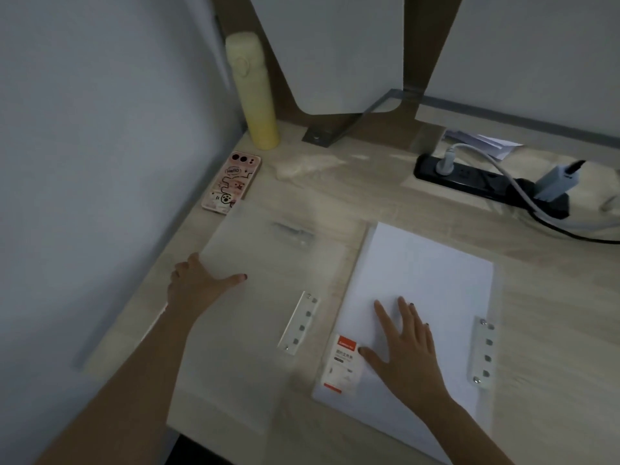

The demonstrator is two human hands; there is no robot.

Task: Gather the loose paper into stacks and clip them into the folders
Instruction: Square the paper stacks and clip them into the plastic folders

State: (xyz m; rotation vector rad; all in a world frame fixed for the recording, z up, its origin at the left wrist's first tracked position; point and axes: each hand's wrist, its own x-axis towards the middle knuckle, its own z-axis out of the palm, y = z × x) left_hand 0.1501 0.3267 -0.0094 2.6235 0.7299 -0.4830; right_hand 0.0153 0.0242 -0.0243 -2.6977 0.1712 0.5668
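- The right hand [409, 344] lies palm-down on the paper stack [419, 280]. Its fingers [385, 317] are spread straight and grasp nothing, probably pinning the sheets so that they stay squared.
- The stack sits on the table [553, 330], on what looks like a clear folder. A clip bar [484, 354] lies just beside the stack's right edge, not yet over the paper. A red-and-white label [342, 364] touches the thumb.
- The left hand [198, 280] rests on the left edge of a second translucent folder [255, 297]. The thumb is stretched out and the fingers are apparently flat, likely steadying the slippery sheet.
- That folder's own clip bar [298, 323] holds no paper.
- Farther off stand a phone [231, 182], a power strip [486, 179] and a yellow bottle [251, 92], well apart from the work.
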